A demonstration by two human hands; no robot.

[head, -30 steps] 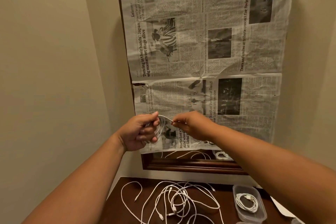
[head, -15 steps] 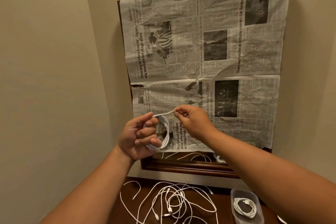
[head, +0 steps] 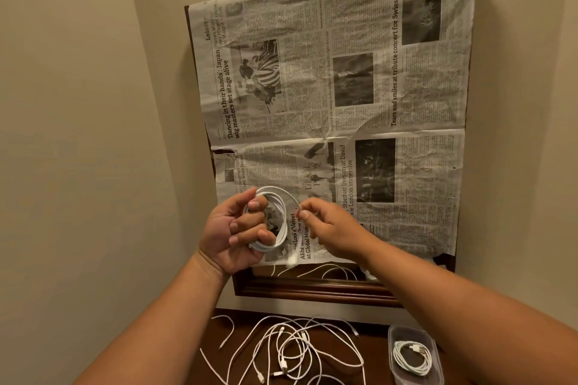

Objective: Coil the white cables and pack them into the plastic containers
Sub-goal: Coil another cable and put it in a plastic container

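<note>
My left hand (head: pixel 234 234) grips a coiled white cable (head: pixel 278 219), raised in front of the wall with the loops around its curled fingers. My right hand (head: pixel 328 228) pinches the cable's loose end just right of the coil, and a white plug dangles below the coil. On the dark wooden table lies a tangle of loose white cables (head: pixel 287 350). At the table's right stands a clear plastic container (head: pixel 434 350) with one coiled cable inside.
A newspaper sheet (head: pixel 344 103) covers a dark-framed mirror (head: pixel 312 287) on the wall ahead. A beige wall closes the left side and meets the back wall in a corner. The mirror's bare lower strip reflects cables.
The coil has turned to face me and shows its full ring. My right hand has carried the loose end down and around the right side of the coil. The view tilted up slightly.
</note>
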